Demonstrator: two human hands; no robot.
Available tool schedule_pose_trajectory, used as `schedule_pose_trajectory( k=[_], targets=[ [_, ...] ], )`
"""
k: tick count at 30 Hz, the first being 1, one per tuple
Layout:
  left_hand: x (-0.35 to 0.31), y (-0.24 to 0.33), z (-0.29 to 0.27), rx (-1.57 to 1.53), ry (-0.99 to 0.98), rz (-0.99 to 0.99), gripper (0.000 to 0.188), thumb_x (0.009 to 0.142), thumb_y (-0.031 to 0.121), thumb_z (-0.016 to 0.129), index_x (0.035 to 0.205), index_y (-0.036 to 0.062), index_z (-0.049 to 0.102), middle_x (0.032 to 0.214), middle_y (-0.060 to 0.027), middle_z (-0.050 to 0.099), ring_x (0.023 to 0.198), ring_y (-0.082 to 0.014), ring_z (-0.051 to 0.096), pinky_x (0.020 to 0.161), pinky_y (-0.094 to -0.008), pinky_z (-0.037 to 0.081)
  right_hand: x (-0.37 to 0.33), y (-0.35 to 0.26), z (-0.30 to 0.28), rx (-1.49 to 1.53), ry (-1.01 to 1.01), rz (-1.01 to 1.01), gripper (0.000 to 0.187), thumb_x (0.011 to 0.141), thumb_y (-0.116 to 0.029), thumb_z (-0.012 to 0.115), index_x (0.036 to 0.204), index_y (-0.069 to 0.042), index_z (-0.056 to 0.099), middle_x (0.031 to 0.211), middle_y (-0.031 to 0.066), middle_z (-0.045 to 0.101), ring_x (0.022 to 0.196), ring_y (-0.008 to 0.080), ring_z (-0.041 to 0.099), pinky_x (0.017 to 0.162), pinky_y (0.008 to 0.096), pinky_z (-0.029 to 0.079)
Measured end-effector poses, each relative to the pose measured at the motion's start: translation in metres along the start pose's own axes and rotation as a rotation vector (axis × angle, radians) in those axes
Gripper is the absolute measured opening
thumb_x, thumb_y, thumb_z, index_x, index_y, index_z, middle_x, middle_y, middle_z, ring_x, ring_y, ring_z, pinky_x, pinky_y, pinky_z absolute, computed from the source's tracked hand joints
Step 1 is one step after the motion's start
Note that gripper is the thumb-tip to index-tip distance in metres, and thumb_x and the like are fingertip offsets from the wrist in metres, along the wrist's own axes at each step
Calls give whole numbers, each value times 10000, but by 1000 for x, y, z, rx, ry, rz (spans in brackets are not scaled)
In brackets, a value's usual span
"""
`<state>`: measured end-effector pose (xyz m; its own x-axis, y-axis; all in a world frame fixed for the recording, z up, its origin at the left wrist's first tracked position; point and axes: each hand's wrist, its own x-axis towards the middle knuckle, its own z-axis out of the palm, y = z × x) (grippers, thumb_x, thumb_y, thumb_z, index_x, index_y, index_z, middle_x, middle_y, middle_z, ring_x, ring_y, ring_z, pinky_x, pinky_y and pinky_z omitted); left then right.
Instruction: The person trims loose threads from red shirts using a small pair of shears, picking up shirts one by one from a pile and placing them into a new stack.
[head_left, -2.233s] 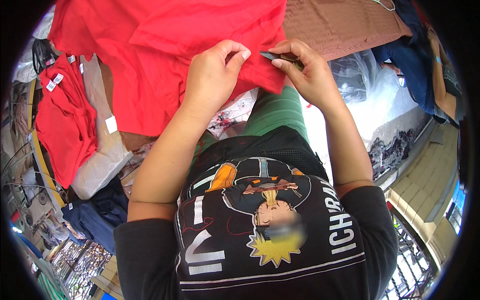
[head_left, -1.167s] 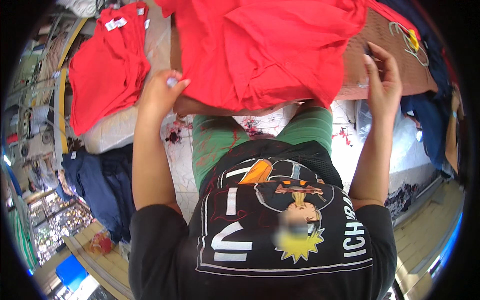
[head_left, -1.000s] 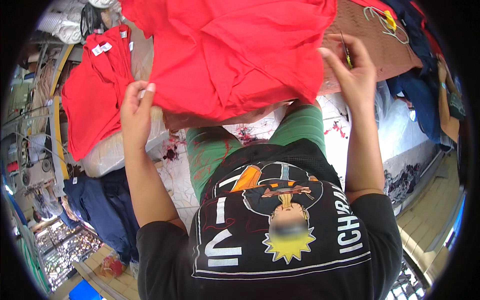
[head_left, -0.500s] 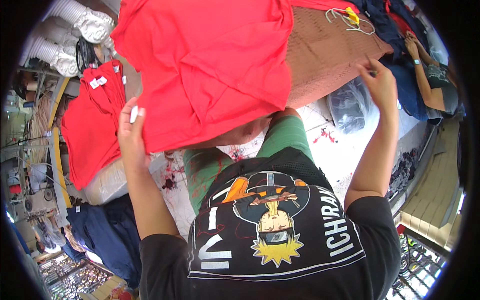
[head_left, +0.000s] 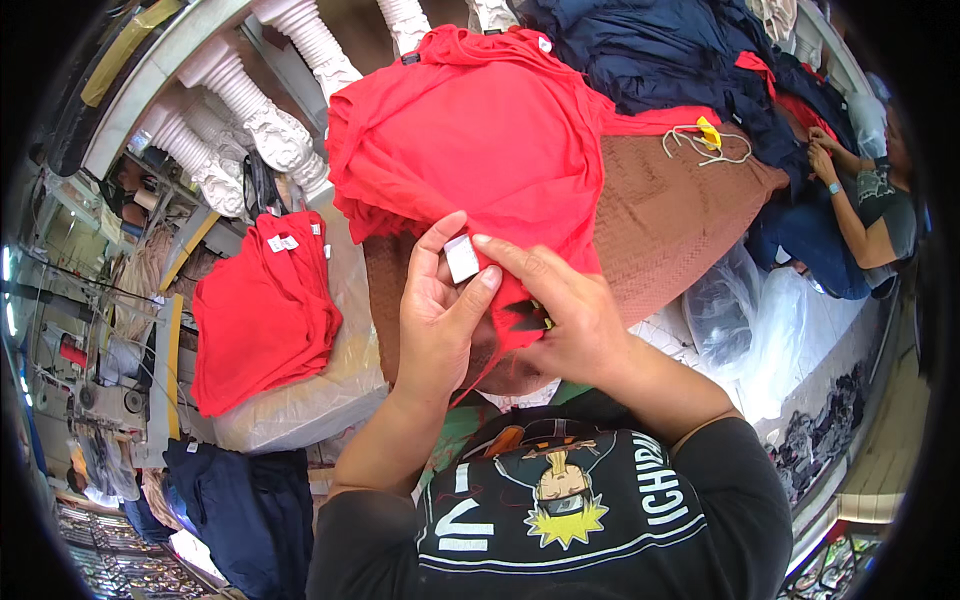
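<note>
A red garment (head_left: pixel 470 140) lies spread over a brown-covered surface (head_left: pixel 660 230) in front of me. My left hand (head_left: pixel 440 310) is closed on its near edge, where a small white label (head_left: pixel 461 258) shows between the fingers. Close beside it, my right hand (head_left: pixel 565 305) has its thumb and forefinger at the red cloth next to the label. Dark-bladed thread snips (head_left: pixel 527 317) are tucked in that same hand, their handle mostly hidden by the palm. A thin strip of red cloth hangs below the hands.
To the left, stacked red garments (head_left: pixel 265 310) with white labels rest on a plastic-wrapped block (head_left: pixel 310 400). Navy cloth (head_left: pixel 640 50) is heaped at the far side. A co-worker (head_left: pixel 860 210) handles cloth at the right, near clear plastic bags (head_left: pixel 740 310). White ornate columns (head_left: pixel 260 110) stand at the far left.
My hands were wide apart and have come together over the garment's near edge. The right hand has moved left with the snips. The view has shifted, showing more of the far side.
</note>
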<state>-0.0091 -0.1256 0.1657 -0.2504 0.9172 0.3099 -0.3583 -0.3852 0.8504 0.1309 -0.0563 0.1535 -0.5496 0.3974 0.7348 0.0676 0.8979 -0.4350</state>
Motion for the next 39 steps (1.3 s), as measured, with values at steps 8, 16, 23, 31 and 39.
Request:
schedule_pose_trajectory(
  k=[8, 16, 23, 31, 39],
  targets=[
    [65, -26, -59, -414, 57, -15, 562, 973, 362, 473, 1392, 13, 341, 1370, -146, 456, 1244, -255, 480, 1054, -413, 383, 10, -37, -59, 390, -113, -421, 451, 636, -148, 727, 1053, 13, 666, 669, 60, 602, 520, 186, 597, 446, 311, 445],
    [171, 13, -183, -188, 261, 127, 453, 948, 345, 510, 1238, -3, 529, 1183, -133, 599, 1083, -266, 587, 942, -422, 487, -3, -27, -93, 599, -230, -369, 358, 763, -241, 698, 1038, -11, 687, 582, 35, 522, 473, 183, 540, 452, 336, 419],
    [52, 214, -256, -13, 626, 686, 406, 947, 325, 503, 1204, 17, 561, 1109, -103, 619, 1028, -229, 598, 893, -381, 489, -7, -9, -94, 901, 11, -146, 185, 822, -84, 668, 994, -18, 693, 863, 136, 711, 689, 253, 690, 616, 308, 535],
    [193, 143, -78, 196, 307, 713, 374, 970, 320, 453, 1193, 46, 576, 1107, -79, 624, 1027, -196, 590, 915, -343, 465, -29, 39, -71, 932, 428, 332, 109, 876, -11, 608, 970, 42, 621, 956, 139, 674, 915, 183, 635, 851, 306, 492],
    [315, -88, -147, 671, -14, -69, 411, 925, 318, 594, 1167, -13, 618, 1267, -103, 585, 1194, -230, 526, 1054, -352, 363, -134, 178, -51, 643, 600, 1258, 287, 867, -261, 698, 1029, -40, 613, 543, -70, 440, 386, 32, 314, 369, 218, 204]
  ],
)
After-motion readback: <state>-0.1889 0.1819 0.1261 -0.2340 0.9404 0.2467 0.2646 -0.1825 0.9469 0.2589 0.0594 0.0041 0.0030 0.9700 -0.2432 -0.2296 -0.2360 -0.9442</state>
